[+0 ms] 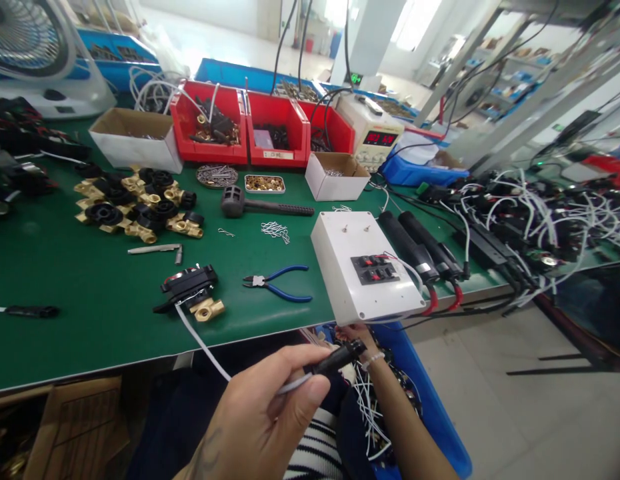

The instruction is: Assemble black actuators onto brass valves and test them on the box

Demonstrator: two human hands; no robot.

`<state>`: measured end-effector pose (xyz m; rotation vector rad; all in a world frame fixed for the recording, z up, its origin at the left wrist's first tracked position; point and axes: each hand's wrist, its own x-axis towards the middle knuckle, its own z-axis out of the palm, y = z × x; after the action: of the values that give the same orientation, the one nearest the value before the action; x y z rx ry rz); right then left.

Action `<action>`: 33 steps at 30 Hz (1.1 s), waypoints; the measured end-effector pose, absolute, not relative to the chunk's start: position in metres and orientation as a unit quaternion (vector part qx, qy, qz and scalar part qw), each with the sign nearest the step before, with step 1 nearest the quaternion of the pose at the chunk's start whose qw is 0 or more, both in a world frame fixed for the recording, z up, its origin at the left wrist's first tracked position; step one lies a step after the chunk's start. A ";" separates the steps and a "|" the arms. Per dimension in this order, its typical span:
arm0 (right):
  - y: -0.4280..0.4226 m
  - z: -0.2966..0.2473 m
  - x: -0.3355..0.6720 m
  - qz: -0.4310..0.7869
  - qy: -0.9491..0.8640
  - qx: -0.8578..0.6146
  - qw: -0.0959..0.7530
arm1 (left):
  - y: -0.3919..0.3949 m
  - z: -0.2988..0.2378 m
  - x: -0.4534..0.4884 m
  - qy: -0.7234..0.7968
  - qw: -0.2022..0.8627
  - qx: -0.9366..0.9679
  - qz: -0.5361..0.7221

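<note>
My left hand [270, 393] grips a black cable connector [337, 358] between thumb and fingers, held just off the table's front edge. A white cable [203, 343] runs from it to a black part with a brass fitting [209, 309] lying on the green table. My right hand [357, 333], a bracelet at its wrist, reaches low beside the table edge, over a blue bin [430, 400] of black parts with white cables. Its fingers are mostly hidden behind the connector and the edge. Blue-handled cutting pliers [280, 283] lie with handles spread beside the brass fitting.
A white switch box [363, 267] stands at the table's front, with two black handles [415, 247] beside it. Behind lie a black mallet [265, 205], loose clips [275, 231] and brass valves [135, 207]. Red bins [210, 153] and a power supply [370, 130] line the back; cable tangles [535, 207] fill the right.
</note>
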<state>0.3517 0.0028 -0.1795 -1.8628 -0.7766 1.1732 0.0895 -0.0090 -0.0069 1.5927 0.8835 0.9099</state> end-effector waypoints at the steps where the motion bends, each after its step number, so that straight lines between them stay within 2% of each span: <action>1: -0.001 -0.168 0.345 0.477 -0.337 -0.716 0.383 | -0.009 -0.006 0.089 0.386 0.532 0.655 0.373; 6: -0.035 -0.083 0.314 0.493 -0.479 -0.612 0.392 | -0.005 -0.001 0.088 0.453 0.496 0.661 0.334; 10: -0.053 -0.027 0.299 0.438 -0.492 -0.489 0.572 | -0.005 0.001 0.088 0.442 0.488 0.683 0.316; 12: -0.053 -0.015 0.293 0.442 -0.465 -0.460 0.614 | -0.005 0.001 0.087 0.435 0.489 0.689 0.312; 17: -0.043 -0.012 0.286 0.488 -0.455 -0.448 0.596 | -0.003 0.001 0.086 0.420 0.492 0.698 0.308; 23: -0.036 -0.007 0.287 0.456 -0.497 -0.479 0.562 | -0.001 -0.002 0.086 0.430 0.460 0.711 0.313; 25: -0.037 -0.006 0.287 0.485 -0.482 -0.480 0.550 | -0.002 -0.004 0.087 0.423 0.451 0.717 0.323; 28: -0.041 -0.007 0.281 0.538 -0.417 -0.460 0.570 | -0.005 -0.009 0.090 0.391 0.455 0.721 0.346; 33: -0.042 -0.017 0.272 0.504 -0.407 -0.475 0.596 | -0.002 -0.015 0.095 0.394 0.438 0.723 0.362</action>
<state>0.2719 -0.0417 -0.0168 -1.1025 -0.9458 1.1703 0.0953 -0.0015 -0.0149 1.7969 0.9785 0.8996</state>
